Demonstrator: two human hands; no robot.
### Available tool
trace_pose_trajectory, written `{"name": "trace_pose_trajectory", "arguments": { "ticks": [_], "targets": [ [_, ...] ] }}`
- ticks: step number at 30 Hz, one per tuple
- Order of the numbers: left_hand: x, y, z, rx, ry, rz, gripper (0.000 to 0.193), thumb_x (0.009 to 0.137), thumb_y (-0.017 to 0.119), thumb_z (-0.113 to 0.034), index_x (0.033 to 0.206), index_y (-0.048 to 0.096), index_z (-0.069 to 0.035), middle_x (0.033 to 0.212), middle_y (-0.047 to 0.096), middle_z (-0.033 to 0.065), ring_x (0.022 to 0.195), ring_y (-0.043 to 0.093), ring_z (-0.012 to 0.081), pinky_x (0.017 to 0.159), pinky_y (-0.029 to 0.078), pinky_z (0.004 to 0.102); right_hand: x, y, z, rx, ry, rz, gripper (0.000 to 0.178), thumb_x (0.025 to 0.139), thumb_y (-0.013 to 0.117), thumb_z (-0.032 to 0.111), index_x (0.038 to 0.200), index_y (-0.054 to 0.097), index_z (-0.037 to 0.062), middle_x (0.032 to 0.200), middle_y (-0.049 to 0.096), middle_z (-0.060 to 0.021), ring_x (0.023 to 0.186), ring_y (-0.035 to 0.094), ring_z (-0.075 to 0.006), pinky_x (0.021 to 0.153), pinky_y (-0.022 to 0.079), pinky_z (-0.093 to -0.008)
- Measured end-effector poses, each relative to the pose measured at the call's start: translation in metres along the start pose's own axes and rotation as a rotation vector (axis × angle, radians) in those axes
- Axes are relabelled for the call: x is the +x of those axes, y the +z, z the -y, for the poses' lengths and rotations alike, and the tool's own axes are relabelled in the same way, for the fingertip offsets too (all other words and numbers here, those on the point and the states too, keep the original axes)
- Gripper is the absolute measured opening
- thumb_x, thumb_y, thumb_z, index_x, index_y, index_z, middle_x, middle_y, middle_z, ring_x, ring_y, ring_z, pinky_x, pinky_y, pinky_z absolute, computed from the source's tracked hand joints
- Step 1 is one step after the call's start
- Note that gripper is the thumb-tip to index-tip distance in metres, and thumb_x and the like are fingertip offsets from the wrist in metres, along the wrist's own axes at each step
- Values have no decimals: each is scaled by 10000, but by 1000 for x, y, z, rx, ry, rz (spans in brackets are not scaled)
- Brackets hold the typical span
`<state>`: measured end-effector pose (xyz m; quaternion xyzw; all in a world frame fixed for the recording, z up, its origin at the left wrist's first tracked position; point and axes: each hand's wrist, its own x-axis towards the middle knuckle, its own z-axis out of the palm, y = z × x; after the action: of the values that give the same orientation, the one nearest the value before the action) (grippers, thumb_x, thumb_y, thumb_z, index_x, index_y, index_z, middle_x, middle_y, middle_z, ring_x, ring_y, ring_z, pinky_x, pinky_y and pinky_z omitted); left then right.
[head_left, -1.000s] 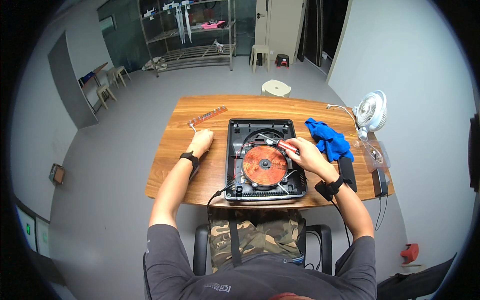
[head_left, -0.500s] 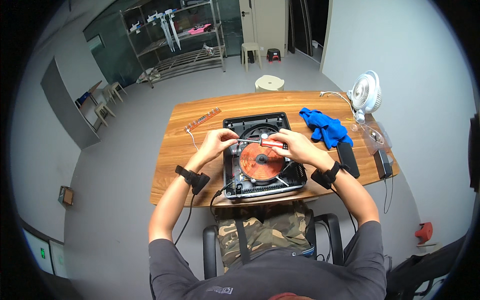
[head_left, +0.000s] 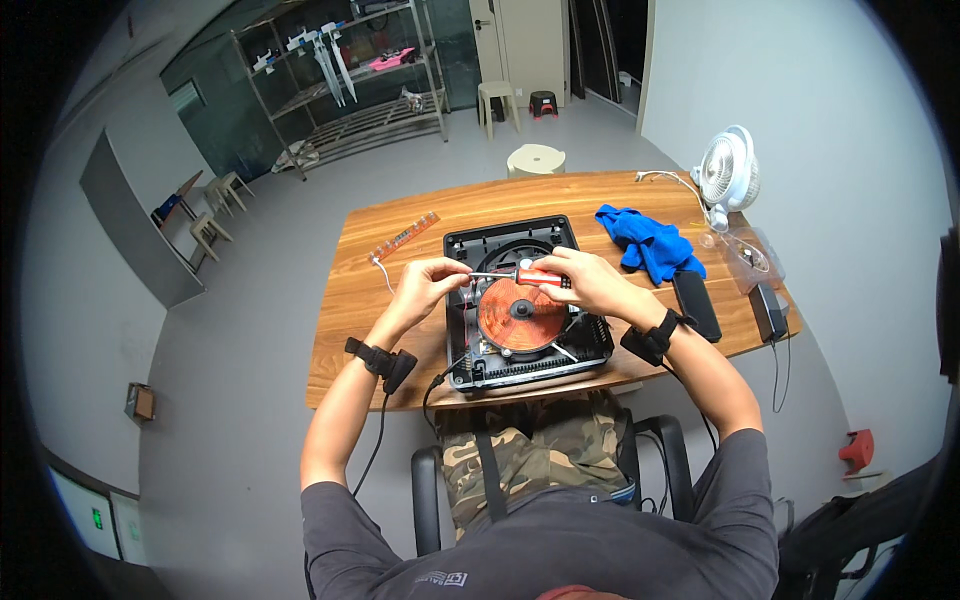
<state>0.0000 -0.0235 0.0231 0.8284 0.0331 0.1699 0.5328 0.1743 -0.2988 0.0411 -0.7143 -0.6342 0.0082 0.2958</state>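
Note:
An opened induction cooker (head_left: 530,378) lies on the table in front of me, its black housing showing a round copper coil (head_left: 505,325). My right hand (head_left: 590,280) is closed around the red handle of a screwdriver (head_left: 535,277), whose shaft points left above the coil. At the tip of that shaft, the fingers of my left hand (head_left: 428,285) are pinched together. Whether they grip the tip itself or a tiny part there is too small to make out. Both hands are above the far half of the housing.
Left of the cooker lies an orange strip board (head_left: 405,238) with a white cable. To the right are a blue cloth (head_left: 650,245), a black phone-like slab (head_left: 697,306), a black adapter box (head_left: 768,312), a clear plastic container (head_left: 752,265) and a white fan (head_left: 728,175). Cables hang from both wrist straps.
The whole view has shifted slightly. Both hands keep nearly the same pose, with the screwdriver still held level between them.

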Motion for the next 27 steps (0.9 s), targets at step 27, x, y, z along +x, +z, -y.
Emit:
{"name": "trace_pose_trajectory", "arguments": {
  "ticks": [27],
  "targets": [
    [-3, 16, -12, -190, -51, 94, 155, 929, 729, -48, 1064, 740, 28, 963, 758, 104, 866, 714, 132, 806, 591, 267, -1, -25, -25, 586, 199, 121, 385, 862, 820, 231, 1136, 655, 16, 1057, 673, -55, 1009, 611, -131, 900, 494, -293]
  ]
}}
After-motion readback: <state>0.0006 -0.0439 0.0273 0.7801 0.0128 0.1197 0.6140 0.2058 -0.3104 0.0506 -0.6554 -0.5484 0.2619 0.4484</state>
